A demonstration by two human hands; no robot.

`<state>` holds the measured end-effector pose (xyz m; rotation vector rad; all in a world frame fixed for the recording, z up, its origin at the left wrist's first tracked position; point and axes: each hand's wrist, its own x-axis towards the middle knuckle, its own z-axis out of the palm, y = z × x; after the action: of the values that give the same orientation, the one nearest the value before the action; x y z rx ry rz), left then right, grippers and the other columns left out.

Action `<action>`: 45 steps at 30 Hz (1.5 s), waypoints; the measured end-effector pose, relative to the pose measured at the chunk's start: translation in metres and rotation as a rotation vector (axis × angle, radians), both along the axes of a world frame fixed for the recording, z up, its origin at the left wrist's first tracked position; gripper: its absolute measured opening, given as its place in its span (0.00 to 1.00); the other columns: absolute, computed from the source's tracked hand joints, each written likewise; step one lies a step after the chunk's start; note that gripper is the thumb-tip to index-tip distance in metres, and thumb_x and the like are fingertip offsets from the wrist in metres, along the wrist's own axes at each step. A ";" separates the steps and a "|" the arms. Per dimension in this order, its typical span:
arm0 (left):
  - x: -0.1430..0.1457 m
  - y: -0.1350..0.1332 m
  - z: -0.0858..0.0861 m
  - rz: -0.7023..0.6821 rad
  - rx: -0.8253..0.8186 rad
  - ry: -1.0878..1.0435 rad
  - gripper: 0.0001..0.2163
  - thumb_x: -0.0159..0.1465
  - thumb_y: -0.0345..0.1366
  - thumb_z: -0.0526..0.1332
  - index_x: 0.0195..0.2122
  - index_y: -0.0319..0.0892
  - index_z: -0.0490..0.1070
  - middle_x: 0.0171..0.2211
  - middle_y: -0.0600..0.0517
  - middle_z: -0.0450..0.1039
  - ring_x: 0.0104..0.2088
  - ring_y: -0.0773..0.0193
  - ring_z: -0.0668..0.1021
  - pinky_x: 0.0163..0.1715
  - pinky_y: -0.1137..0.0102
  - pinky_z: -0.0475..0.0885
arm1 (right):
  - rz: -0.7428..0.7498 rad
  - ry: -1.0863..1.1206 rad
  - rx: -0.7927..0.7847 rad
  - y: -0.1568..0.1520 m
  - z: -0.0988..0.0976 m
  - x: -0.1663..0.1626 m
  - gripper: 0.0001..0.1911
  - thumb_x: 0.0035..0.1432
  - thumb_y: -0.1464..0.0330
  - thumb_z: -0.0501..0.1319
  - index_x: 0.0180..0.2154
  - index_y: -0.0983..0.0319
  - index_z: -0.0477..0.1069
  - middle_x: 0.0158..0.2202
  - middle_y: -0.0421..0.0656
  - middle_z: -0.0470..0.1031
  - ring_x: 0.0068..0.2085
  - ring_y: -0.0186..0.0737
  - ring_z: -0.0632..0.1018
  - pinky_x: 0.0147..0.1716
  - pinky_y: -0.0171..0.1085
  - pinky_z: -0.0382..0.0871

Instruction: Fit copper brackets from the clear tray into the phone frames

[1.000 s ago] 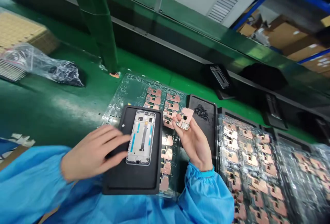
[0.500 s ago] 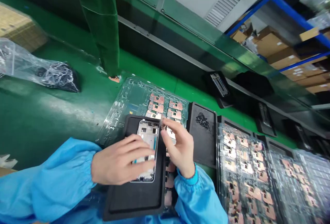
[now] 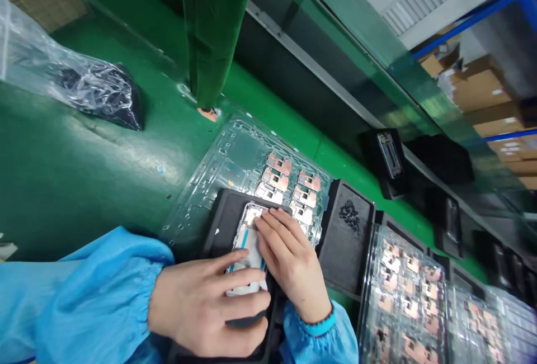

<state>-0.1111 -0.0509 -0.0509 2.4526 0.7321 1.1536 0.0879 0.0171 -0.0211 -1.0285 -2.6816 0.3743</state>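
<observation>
The work appears to be partway along: a phone frame (image 3: 250, 244) is lying open in a black tray (image 3: 226, 216), its bare inside facing up and blue strips (image 3: 245, 239) showing; rows of copper-coloured boards (image 3: 277, 173) are sitting loose in the clear tray (image 3: 241, 151) beneath, so plenty is waiting; whether a board is already resting inside the frame is not showing, as fingers are covering its upper right part. The left hand (image 3: 213, 302) is reaching over the frame's lower half with fingers spread wide, seemingly steadying it rather than pinching; the right hand (image 3: 293, 258) is bending over the upper right edge, fingers close together and touching the frame; I cannot tell whether it is holding anything underneath. A dark tray (image 3: 344, 252) with small black bits (image 3: 349, 216) is lying just beyond.
</observation>
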 end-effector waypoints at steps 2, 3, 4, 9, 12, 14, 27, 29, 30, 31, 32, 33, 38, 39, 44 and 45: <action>-0.001 0.002 0.001 -0.007 0.017 0.014 0.04 0.67 0.34 0.66 0.41 0.47 0.79 0.46 0.54 0.78 0.52 0.57 0.76 0.64 0.52 0.69 | -0.006 -0.005 -0.012 0.000 0.000 0.000 0.22 0.68 0.76 0.61 0.62 0.63 0.70 0.58 0.50 0.77 0.61 0.53 0.74 0.64 0.55 0.71; -0.001 0.003 0.001 -0.010 0.023 0.018 0.04 0.67 0.35 0.66 0.41 0.47 0.79 0.46 0.54 0.78 0.52 0.57 0.76 0.64 0.52 0.69 | -0.012 -0.005 -0.019 0.000 0.000 0.000 0.22 0.69 0.76 0.60 0.63 0.62 0.69 0.58 0.49 0.77 0.61 0.53 0.74 0.64 0.56 0.71; -0.001 0.003 0.002 -0.011 0.027 0.019 0.04 0.67 0.35 0.66 0.41 0.47 0.79 0.46 0.54 0.78 0.52 0.57 0.76 0.64 0.52 0.70 | -0.016 -0.005 -0.027 0.000 0.000 0.000 0.23 0.69 0.76 0.60 0.64 0.61 0.68 0.59 0.49 0.77 0.61 0.53 0.74 0.64 0.56 0.71; -0.003 0.005 0.003 -0.023 0.050 0.022 0.04 0.67 0.35 0.65 0.41 0.47 0.79 0.46 0.53 0.78 0.52 0.56 0.76 0.63 0.52 0.71 | -0.014 -0.026 -0.055 0.000 0.000 0.002 0.25 0.70 0.75 0.59 0.66 0.60 0.65 0.60 0.49 0.75 0.63 0.53 0.73 0.65 0.57 0.71; -0.005 0.005 0.005 -0.028 0.061 0.039 0.05 0.67 0.34 0.65 0.42 0.48 0.79 0.45 0.54 0.78 0.51 0.56 0.77 0.62 0.53 0.72 | -0.004 -0.047 -0.069 0.001 0.001 0.003 0.27 0.70 0.75 0.59 0.68 0.60 0.63 0.62 0.50 0.74 0.63 0.54 0.72 0.65 0.57 0.70; -0.005 0.005 0.005 -0.028 0.064 0.045 0.05 0.67 0.34 0.65 0.42 0.48 0.79 0.45 0.53 0.78 0.51 0.57 0.77 0.61 0.54 0.73 | 0.000 -0.054 -0.067 0.001 0.002 0.003 0.27 0.71 0.74 0.58 0.68 0.60 0.62 0.62 0.50 0.74 0.63 0.54 0.72 0.64 0.57 0.71; -0.005 0.006 0.005 -0.027 0.064 0.046 0.05 0.65 0.33 0.67 0.42 0.47 0.79 0.44 0.53 0.78 0.49 0.58 0.77 0.60 0.54 0.74 | -0.030 -0.138 0.001 -0.004 0.004 -0.006 0.22 0.72 0.76 0.53 0.64 0.66 0.67 0.59 0.55 0.74 0.61 0.56 0.72 0.62 0.56 0.72; -0.005 0.005 0.004 -0.027 0.063 0.048 0.05 0.65 0.33 0.67 0.42 0.47 0.79 0.44 0.53 0.77 0.49 0.58 0.77 0.60 0.54 0.74 | -0.044 -0.151 0.014 -0.003 0.006 -0.009 0.21 0.71 0.77 0.51 0.63 0.67 0.68 0.57 0.56 0.75 0.60 0.55 0.73 0.61 0.55 0.73; -0.005 0.005 0.004 -0.027 0.062 0.046 0.06 0.65 0.33 0.67 0.42 0.47 0.79 0.44 0.53 0.77 0.49 0.58 0.77 0.60 0.54 0.74 | -0.048 -0.160 0.011 -0.003 0.007 -0.011 0.21 0.71 0.77 0.51 0.62 0.68 0.68 0.56 0.55 0.75 0.59 0.55 0.73 0.61 0.55 0.73; -0.005 0.005 0.004 -0.025 0.060 0.045 0.06 0.65 0.33 0.67 0.42 0.47 0.79 0.45 0.53 0.77 0.49 0.58 0.77 0.60 0.54 0.74 | -0.050 -0.167 0.005 -0.003 0.008 -0.013 0.21 0.71 0.77 0.51 0.62 0.68 0.68 0.55 0.55 0.75 0.58 0.54 0.74 0.62 0.54 0.72; -0.005 0.005 0.003 -0.026 0.057 0.046 0.06 0.65 0.33 0.67 0.43 0.47 0.79 0.45 0.53 0.77 0.49 0.58 0.77 0.60 0.54 0.74 | -0.049 -0.175 -0.004 -0.004 0.009 -0.014 0.21 0.71 0.77 0.51 0.62 0.68 0.68 0.54 0.54 0.76 0.57 0.53 0.74 0.63 0.54 0.71; -0.005 0.005 0.003 -0.029 0.055 0.045 0.06 0.65 0.33 0.67 0.43 0.47 0.78 0.45 0.53 0.77 0.49 0.58 0.77 0.61 0.54 0.73 | -0.043 -0.183 -0.009 -0.004 0.010 -0.016 0.20 0.71 0.77 0.51 0.62 0.68 0.68 0.54 0.54 0.76 0.56 0.53 0.75 0.64 0.54 0.69; -0.007 0.007 0.005 -0.028 0.071 0.058 0.09 0.66 0.29 0.64 0.46 0.46 0.78 0.45 0.52 0.78 0.47 0.58 0.77 0.59 0.56 0.73 | -0.025 -0.230 0.017 -0.008 0.012 -0.017 0.22 0.70 0.76 0.53 0.63 0.71 0.66 0.55 0.59 0.77 0.56 0.57 0.76 0.63 0.58 0.67; -0.008 0.008 0.005 -0.023 0.082 0.071 0.10 0.66 0.28 0.64 0.47 0.46 0.78 0.45 0.52 0.78 0.47 0.57 0.76 0.59 0.56 0.73 | -0.028 -0.213 -0.001 -0.008 0.012 -0.014 0.23 0.69 0.77 0.53 0.63 0.70 0.66 0.56 0.58 0.76 0.57 0.57 0.76 0.62 0.57 0.68; -0.012 0.015 0.009 0.045 0.034 0.199 0.13 0.67 0.29 0.63 0.53 0.42 0.75 0.50 0.46 0.76 0.55 0.50 0.73 0.61 0.50 0.68 | -0.022 0.062 -0.229 -0.006 0.004 0.012 0.33 0.62 0.84 0.46 0.65 0.60 0.62 0.63 0.50 0.72 0.65 0.46 0.71 0.63 0.55 0.66; -0.012 0.017 0.010 0.064 0.007 0.251 0.15 0.68 0.32 0.63 0.55 0.42 0.74 0.52 0.45 0.75 0.56 0.48 0.73 0.61 0.48 0.68 | -0.037 0.123 -0.255 -0.007 0.003 0.016 0.34 0.62 0.85 0.46 0.65 0.60 0.61 0.64 0.50 0.72 0.66 0.45 0.70 0.65 0.55 0.65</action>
<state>-0.1233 -0.0342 -0.0407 2.6267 0.8832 0.8785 0.1036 0.0096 -0.0179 -1.0830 -2.5475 0.7626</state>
